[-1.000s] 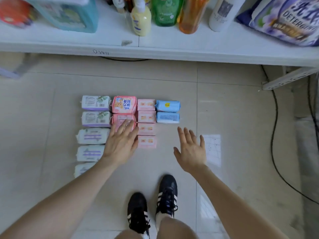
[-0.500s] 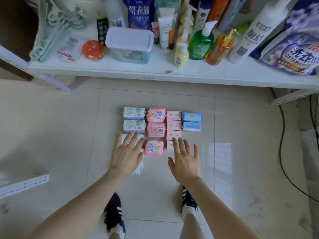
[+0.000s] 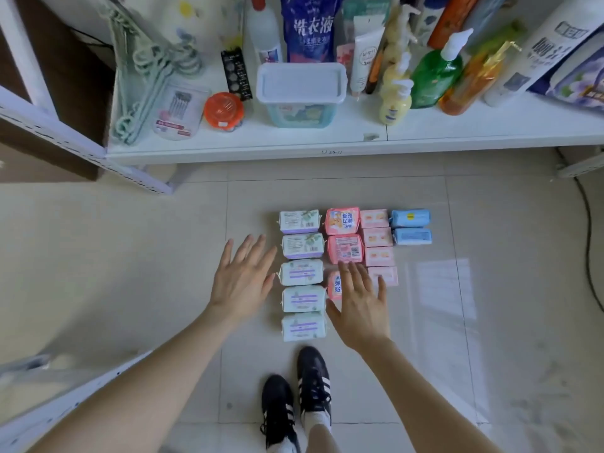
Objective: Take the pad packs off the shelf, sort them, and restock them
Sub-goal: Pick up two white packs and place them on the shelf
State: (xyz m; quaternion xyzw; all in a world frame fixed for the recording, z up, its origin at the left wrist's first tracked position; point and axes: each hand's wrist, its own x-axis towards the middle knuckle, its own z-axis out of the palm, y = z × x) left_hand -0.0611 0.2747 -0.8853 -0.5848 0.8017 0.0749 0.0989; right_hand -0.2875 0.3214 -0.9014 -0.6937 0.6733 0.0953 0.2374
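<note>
The pad packs (image 3: 302, 245) lie on the tiled floor (image 3: 147, 256) in front of the white shelf (image 3: 457, 138), sorted in four touching columns: five white packs (image 3: 302, 273), three bright pink packs (image 3: 344, 248), four pale pink packs (image 3: 379, 237) and two blue packs (image 3: 411, 227). The left hand (image 3: 243, 279) is flat, fingers spread, holding nothing, just left of the white column. The right hand (image 3: 359, 308), fingers straight and empty, covers most of the nearest bright pink pack (image 3: 335, 286).

5 pale green packs (image 3: 302, 273) have purple marks; rightward, 3 bright pink packs (image 3: 344, 249), 4 pale pink packs (image 3: 379, 237), 2 blue packs (image 3: 411, 236).
</note>
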